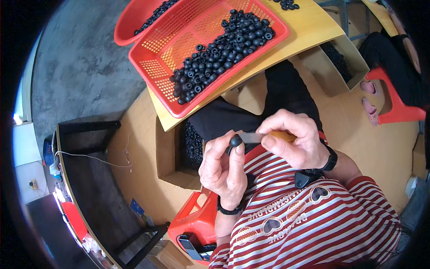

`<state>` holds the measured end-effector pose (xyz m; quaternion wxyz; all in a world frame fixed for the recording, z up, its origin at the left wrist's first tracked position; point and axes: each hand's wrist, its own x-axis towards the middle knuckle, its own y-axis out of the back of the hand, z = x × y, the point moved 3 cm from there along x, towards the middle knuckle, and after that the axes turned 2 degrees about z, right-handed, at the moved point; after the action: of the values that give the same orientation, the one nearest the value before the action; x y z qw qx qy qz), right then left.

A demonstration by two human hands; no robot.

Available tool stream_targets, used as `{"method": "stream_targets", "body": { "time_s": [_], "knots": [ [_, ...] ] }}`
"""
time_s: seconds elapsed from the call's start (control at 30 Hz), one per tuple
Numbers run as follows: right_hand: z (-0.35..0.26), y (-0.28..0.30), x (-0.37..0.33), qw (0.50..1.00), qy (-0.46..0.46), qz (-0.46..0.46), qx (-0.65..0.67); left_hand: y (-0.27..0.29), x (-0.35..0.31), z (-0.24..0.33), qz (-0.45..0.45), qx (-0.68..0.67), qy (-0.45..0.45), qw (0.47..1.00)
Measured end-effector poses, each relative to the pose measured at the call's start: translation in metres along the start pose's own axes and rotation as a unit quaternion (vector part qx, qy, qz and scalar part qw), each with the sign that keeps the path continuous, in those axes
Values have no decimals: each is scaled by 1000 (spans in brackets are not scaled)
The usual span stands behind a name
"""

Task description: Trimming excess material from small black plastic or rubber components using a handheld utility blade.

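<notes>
Between the thumb and fingers of my left hand [223, 168] is a small round black part [235, 141], pinched in front of my lap. My right hand [293, 139] is closed around the yellow handle [283, 135] of a knife. The knife's flat metal blade [251, 137] points left, its tip at the black part. Beyond my hands, a red plastic basket [152, 60] on the table holds a heap of similar black parts [215, 60], some showing a hollow centre.
A yellow table [313, 27] carries the basket and a red basin [125, 27]. Cardboard boxes of black parts stand below, one at left [168, 166], another at right [331, 76]. Another person sits at far right near a red stool [394, 101]. A dark bench [85, 179] stands at left.
</notes>
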<state>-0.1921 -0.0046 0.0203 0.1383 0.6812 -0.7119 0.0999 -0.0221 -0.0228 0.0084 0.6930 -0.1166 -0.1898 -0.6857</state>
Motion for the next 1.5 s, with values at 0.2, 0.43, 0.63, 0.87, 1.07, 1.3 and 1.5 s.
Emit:
{"method": "stream_targets", "body": {
  "time_s": [0.2, 0.43, 0.63, 0.87, 1.07, 1.3, 1.5],
  "knots": [
    [-4, -4, -2, 998, 57, -14, -34, 1, -2, 0, 23, -3, -3, 1000],
    [-5, -5, 0, 998, 28, -26, -41, 2, -4, 0, 29, 58, -41, 997],
    [-2, -7, 0, 996, 78, -11, -47, 3, -3, 2, 26, 97, -60, 993],
    [1, -7, 1, 996, 74, -11, -40, 4, -5, 3, 24, 122, -60, 990],
    [2, -8, 1, 997, 67, -15, -41, 6, -1, 7, 7, 162, -86, 983],
    [48, 4, 14, 991, -121, 48, 37, -9, -4, 25, -61, 0, -133, 989],
    [17, -2, 9, 962, -183, 28, 201, -9, -8, 6, 2, -66, 57, 996]
  ]
}}
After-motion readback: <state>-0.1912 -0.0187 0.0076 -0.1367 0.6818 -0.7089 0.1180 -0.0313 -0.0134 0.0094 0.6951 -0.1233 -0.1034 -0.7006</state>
